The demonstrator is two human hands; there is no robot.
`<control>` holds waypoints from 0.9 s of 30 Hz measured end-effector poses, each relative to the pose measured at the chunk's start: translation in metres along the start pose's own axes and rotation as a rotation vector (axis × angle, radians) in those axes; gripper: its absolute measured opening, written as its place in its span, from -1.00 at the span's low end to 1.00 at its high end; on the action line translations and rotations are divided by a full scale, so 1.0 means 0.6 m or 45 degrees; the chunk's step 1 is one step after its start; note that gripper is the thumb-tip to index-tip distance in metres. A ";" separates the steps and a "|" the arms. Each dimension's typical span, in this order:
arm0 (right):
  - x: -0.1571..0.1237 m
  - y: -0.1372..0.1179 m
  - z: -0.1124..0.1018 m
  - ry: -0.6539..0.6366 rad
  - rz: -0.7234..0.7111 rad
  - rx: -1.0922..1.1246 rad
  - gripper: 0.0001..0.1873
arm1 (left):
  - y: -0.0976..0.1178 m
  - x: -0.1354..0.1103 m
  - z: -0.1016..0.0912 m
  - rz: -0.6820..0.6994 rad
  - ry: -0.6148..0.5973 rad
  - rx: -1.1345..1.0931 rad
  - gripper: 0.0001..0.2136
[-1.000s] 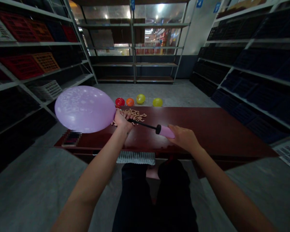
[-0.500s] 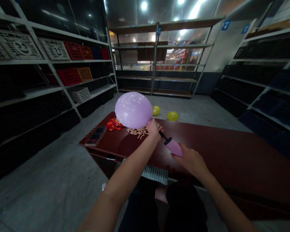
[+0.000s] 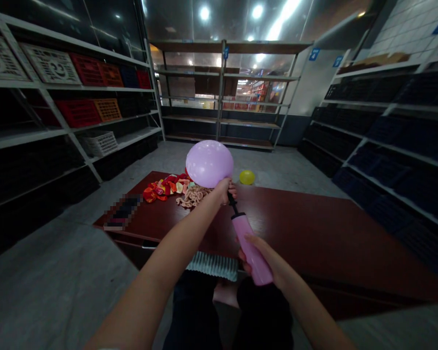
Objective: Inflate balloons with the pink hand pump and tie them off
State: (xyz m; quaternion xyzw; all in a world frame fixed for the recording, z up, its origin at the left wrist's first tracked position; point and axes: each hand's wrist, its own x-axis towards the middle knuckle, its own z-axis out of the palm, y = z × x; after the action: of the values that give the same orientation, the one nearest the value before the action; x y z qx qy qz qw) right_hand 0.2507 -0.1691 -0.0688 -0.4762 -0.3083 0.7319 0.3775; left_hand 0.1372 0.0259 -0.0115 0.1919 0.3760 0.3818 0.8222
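A pale purple inflated balloon [image 3: 209, 163] sits above the table, its neck pinched in my left hand [image 3: 224, 190]. That closed hand is also at the black end of a hand pump [image 3: 253, 257]; where balloon and pump meet is hidden by the fingers. A black rod shows between my left hand and the pump's pink barrel. Wrapped round the barrel is my right hand [image 3: 261, 250], with the barrel slanting down toward my lap. Below and left of the balloon lie a heap of beige, thin, curled pieces [image 3: 194, 196] and loose, flat coloured balloons [image 3: 162, 188].
The dark red table [image 3: 295, 228] spans the front, with a blurred-out dark flat object [image 3: 124, 212] at its left. A yellow balloon [image 3: 247, 177] shows past its far edge. A pale ribbed item [image 3: 215, 265] hangs at the near edge. Shelves with crates [image 3: 56, 64] line the left.
My view has turned a little to the right. The pump's barrel has swung lower and shows more of its length. More of the flat balloons show; one yellow balloon is no longer visible.
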 end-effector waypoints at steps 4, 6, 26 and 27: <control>-0.030 0.043 -0.012 -0.170 0.084 0.269 -0.49 | 0.027 0.013 -0.009 -0.008 0.005 -0.050 -0.70; -0.043 0.057 -0.015 -0.263 0.095 0.364 -0.48 | 0.040 0.017 -0.012 0.023 0.002 -0.092 -0.70; 0.048 -0.076 0.032 -0.838 0.089 1.054 -0.48 | 0.007 0.001 0.010 0.011 -0.298 -0.372 -0.62; 0.050 -0.081 0.038 -0.838 0.107 1.096 -0.48 | 0.012 0.002 0.010 0.027 -0.270 -0.356 -0.62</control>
State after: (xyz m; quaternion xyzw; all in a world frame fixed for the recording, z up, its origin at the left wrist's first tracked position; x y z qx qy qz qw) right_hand 0.2344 -0.1200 -0.0353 -0.0363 -0.0633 0.9169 0.3923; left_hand 0.1389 0.0312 -0.0041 0.1189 0.2285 0.4165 0.8719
